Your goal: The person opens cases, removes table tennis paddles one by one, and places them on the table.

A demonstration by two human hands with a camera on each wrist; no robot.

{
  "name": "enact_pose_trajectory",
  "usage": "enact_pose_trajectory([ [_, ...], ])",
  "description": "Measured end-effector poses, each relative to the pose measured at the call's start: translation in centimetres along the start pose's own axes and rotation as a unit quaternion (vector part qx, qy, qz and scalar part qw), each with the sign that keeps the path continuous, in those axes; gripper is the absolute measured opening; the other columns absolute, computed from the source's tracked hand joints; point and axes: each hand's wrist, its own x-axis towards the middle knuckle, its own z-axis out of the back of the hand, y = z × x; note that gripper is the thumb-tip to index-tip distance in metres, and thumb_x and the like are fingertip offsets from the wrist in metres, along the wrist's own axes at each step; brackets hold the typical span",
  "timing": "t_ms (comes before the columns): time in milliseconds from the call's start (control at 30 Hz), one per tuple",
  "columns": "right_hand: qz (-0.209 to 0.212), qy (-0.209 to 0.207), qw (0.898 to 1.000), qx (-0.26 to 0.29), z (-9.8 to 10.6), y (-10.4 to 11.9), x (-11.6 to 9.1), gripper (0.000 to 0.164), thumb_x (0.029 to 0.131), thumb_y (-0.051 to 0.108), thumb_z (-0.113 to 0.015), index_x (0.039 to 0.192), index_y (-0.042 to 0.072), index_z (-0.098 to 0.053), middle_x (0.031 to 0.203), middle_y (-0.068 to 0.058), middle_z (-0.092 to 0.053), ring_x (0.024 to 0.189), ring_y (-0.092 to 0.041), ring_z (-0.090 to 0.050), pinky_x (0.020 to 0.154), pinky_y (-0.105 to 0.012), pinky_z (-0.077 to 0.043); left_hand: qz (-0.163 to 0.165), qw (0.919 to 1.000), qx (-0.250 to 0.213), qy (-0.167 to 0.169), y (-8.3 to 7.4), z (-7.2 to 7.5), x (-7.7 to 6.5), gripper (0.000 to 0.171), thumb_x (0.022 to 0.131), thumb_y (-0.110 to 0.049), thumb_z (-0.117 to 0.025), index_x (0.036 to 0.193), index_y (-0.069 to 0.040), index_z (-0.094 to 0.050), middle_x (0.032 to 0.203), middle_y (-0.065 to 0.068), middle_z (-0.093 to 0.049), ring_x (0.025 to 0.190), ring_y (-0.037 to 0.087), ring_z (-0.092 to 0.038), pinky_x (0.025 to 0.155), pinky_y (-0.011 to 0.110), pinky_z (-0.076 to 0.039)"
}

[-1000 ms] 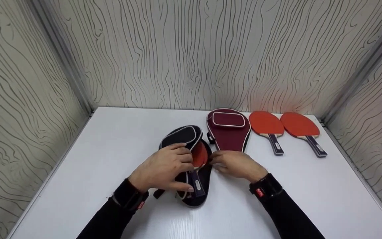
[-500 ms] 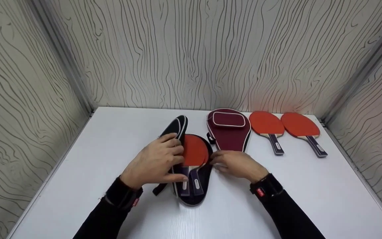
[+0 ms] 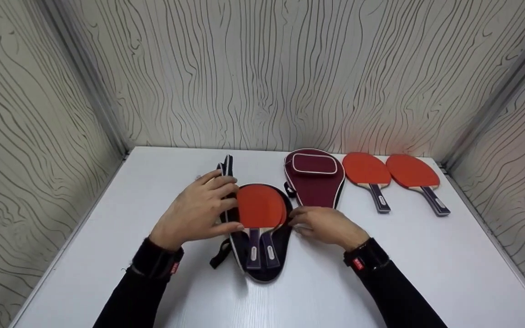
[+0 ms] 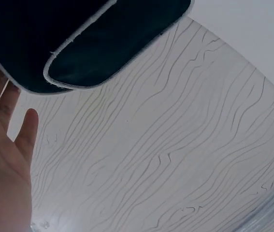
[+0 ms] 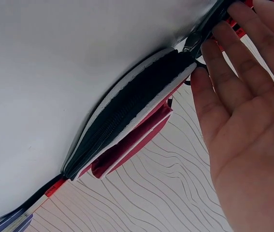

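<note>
A black paddle case [image 3: 285,241] lies unzipped on the table, its lid [image 3: 228,171] standing nearly upright on the left side. Inside rest two red table tennis paddles [image 3: 260,207], overlapping, dark handles toward the person. My left hand [image 3: 194,209] has its fingers extended against the lid's inner face, thumb held apart. In the left wrist view the lid [image 4: 108,53] shows a white-piped pocket, with part of the hand [image 4: 4,145] behind its edge. My right hand [image 3: 324,225] touches the case's right edge with its fingertips; in the right wrist view its fingers are fairly straight.
A maroon paddle case [image 3: 315,189] with a white-piped pocket lies behind my right hand. To its right are two more red paddles [image 3: 365,168], handles forward. A black strap [image 3: 221,255] sticks out left of the black case. Patterned walls [image 3: 262,91] surround the white table [image 3: 176,296].
My left hand has swung the lid leftward from partly over the paddles to nearly upright, uncovering both paddles. The right hand stays at the case's edge.
</note>
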Motion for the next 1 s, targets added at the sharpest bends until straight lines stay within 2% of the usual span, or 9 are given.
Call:
enact_pose_trajectory([
  [100, 0.001, 0.001, 1.000, 0.002, 0.0, 0.0, 0.0, 0.023, 0.100, 0.022, -0.069, 0.120, 0.020, -0.081, 0.135, 0.002, -0.073, 0.125, -0.018, -0.071, 0.104, -0.041, -0.060, 0.018, 0.9998, -0.003, -0.003, 0.9, 0.1, -0.5, 0.062, 0.100, -0.076, -0.047, 0.113, -0.024, -0.079, 0.133, 0.000, -0.071, 0.142, 0.023, -0.056, 0.132, 0.046, -0.033],
  [300, 0.004, 0.003, 1.000, 0.002, 0.0, 0.0, 0.1, 0.024, 0.100, 0.021, -0.069, 0.121, 0.020, -0.081, 0.134, 0.001, -0.073, 0.124, -0.018, -0.071, 0.104, -0.040, -0.060, 0.059, 0.9979, -0.026, -0.006, 3.2, -0.2, -1.6, 0.049, 0.097, -0.068, -0.060, 0.103, -0.024, -0.079, 0.123, -0.001, -0.073, 0.133, 0.024, -0.061, 0.130, 0.048, -0.036],
  [533, 0.008, 0.002, 1.000, 0.008, 0.1, 0.0, 0.1, 0.023, 0.100, 0.020, -0.069, 0.120, 0.020, -0.081, 0.132, 0.000, -0.074, 0.122, -0.017, -0.072, 0.102, -0.041, -0.061, 0.103, 0.9926, -0.059, 0.023, 4.8, -0.7, -2.9, 0.049, 0.099, -0.067, -0.057, 0.109, -0.025, -0.080, 0.126, -0.001, -0.073, 0.133, 0.023, -0.063, 0.126, 0.049, -0.041],
  [800, 0.011, 0.006, 1.000, -0.006, 0.0, 0.0, 0.2, 0.024, 0.101, 0.023, -0.069, 0.121, 0.020, -0.080, 0.134, 0.000, -0.073, 0.123, -0.018, -0.071, 0.101, -0.041, -0.061, 0.134, 0.9858, -0.082, 0.058, 4.9, -0.7, -3.0, 0.050, 0.099, -0.067, -0.059, 0.115, -0.025, -0.079, 0.131, -0.002, -0.073, 0.133, 0.021, -0.064, 0.126, 0.046, -0.041],
  [1000, 0.024, 0.000, 0.999, -0.021, 0.2, 0.6, 0.1, 0.023, 0.098, 0.023, -0.072, 0.119, 0.021, -0.081, 0.129, 0.004, -0.075, 0.118, -0.014, -0.073, 0.097, -0.038, -0.063, 0.117, 0.9869, -0.095, 0.057, 4.1, -0.4, -2.5, 0.046, 0.098, -0.066, -0.061, 0.116, -0.027, -0.078, 0.131, -0.001, -0.073, 0.132, 0.021, -0.065, 0.125, 0.047, -0.042],
])
